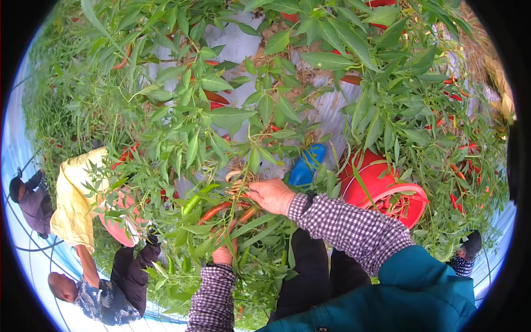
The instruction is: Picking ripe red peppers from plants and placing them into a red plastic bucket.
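Note:
My right hand [271, 195] is at the middle of a chili pepper plant, its fingers closed around pale, curled, dried-looking peppers [235, 177]; the fingertips are partly hidden. Just below, my left hand [224, 248] reaches up among the leaves and stems, and foliage covers much of its fingers. Between the two hands hang a red chili pepper [215, 213] and an orange-red one [247, 215]. A green chili pepper [191, 204] hangs to their left. Right of my hands, a red bucket [369, 176] leans among the plants with red peppers [392, 205] inside.
A blue object, apparently a shoe [308, 165], rests on the plastic mulch film [238, 41]. At left, a person [103, 296] reaches to a yellow sack [76, 195] beside a pinkish-red bucket [118, 222]. Other people [35, 203] are at both edges. Dense pepper plants surround me.

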A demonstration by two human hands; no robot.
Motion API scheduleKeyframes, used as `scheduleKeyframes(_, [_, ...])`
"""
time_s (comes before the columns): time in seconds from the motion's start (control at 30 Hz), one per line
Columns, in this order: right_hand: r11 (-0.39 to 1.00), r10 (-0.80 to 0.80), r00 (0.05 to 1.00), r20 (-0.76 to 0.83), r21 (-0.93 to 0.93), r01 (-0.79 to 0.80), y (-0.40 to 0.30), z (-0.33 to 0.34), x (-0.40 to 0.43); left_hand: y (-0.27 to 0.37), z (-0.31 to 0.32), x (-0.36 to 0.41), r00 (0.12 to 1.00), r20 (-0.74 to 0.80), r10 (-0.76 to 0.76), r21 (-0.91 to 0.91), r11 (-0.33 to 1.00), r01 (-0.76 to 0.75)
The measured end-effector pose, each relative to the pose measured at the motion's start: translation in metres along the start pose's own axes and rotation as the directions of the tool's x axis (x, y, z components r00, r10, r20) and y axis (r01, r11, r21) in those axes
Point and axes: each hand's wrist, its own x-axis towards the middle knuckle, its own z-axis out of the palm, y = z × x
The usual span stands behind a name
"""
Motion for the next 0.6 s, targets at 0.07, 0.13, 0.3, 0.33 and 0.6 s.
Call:
scheduleKeyframes(0.07, [0.97,0.083,0.996,0.019,0.226,-0.086,-0.005,0.001,-0.019,0.002,0.012,0.002,0.997,-0.007,-0.076,-0.341,0.938,0.069])
scheduleKeyframes(0.13, [0.537,0.424,0.905,-0.018,0.81,-0.236,-0.007,-0.017,-0.026,0.011,0.017,-0.006,0.997,-0.068,0.022,-0.207,0.978,-0.036])
scheduleKeyframes(0.3, [0.525,0.226,0.833,-0.506,0.783,0.333,-0.015,-0.106,0.013,0.049,0.03,-0.016,0.991,0.098,0.093,-0.001,0.996,-0.094])
scheduleKeyframes(0.33, [0.484,0.223,0.827,-0.516,0.795,0.365,-0.022,-0.114,0.029,0.055,0.032,-0.016,0.987,0.141,0.08,0.076,0.993,-0.091])
scheduleKeyframes(0.6, [0.984,-0.151,0.988,0.006,0.101,0.15,-0.075,-0.049,0.06,0.104,0.01,-0.031,0.946,0.317,0.068,0.111,0.988,-0.108])
